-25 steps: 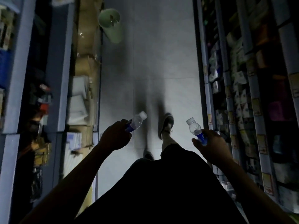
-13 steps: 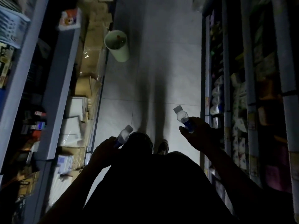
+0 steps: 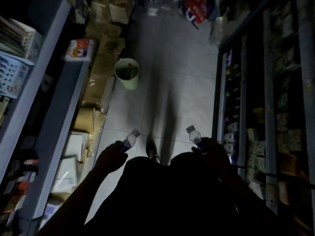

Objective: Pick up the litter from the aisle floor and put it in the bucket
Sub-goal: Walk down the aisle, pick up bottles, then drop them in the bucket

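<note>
A pale green bucket (image 3: pixel 129 80) stands on the grey aisle floor against the left shelving, well ahead of me, with some litter inside, including a bottle with a red cap. My left hand (image 3: pixel 111 158) grips a clear plastic bottle with a blue label (image 3: pixel 130 140), cap pointing up and forward. My right hand (image 3: pixel 211 150) holds a second clear bottle with a blue label (image 3: pixel 195 136) the same way. Both hands are at waist height, far short of the bucket.
Cardboard boxes (image 3: pixel 98 86) line the floor along the left shelf (image 3: pixel 42 86). Stocked shelves (image 3: pixel 255 116) wall the right side. Bags and packaging (image 3: pixel 196 12) lie at the aisle's far end. My foot (image 3: pixel 151 149) is on the tiles between my hands.
The view has moved forward down the aisle and the bucket now appears lower and closer. Both hands still hold their bottles.
</note>
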Demonstrator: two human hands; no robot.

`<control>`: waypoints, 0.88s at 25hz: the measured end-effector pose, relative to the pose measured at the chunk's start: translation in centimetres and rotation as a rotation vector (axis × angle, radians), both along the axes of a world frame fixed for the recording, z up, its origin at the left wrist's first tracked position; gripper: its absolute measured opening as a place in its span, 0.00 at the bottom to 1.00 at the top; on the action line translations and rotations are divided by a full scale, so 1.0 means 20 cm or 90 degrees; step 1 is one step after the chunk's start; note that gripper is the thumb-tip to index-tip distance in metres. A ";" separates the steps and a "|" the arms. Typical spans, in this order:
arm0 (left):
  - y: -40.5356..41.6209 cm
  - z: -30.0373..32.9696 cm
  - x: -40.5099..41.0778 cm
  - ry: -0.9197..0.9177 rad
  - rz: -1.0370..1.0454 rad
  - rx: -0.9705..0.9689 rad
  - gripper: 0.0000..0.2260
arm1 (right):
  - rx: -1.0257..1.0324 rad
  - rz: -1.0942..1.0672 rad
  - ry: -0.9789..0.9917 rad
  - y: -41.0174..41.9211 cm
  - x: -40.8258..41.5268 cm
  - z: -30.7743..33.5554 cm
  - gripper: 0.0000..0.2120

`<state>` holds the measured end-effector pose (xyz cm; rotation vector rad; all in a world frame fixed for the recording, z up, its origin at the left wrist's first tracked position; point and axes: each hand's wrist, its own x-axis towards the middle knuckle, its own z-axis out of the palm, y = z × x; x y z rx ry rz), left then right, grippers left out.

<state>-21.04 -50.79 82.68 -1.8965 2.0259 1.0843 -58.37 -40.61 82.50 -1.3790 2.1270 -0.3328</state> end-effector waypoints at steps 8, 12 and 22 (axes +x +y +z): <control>-0.99 0.05 -0.41 -0.001 -0.003 -0.044 0.13 | -0.002 -0.122 -0.064 -0.52 -0.28 0.04 0.18; -1.34 0.01 -0.63 -0.019 0.022 -0.019 0.12 | 0.005 -0.119 -0.117 -0.96 -0.52 -0.02 0.18; -1.73 -0.03 -0.73 -0.015 0.278 0.086 0.17 | 0.066 0.091 -0.129 -2.34 -0.73 0.07 0.19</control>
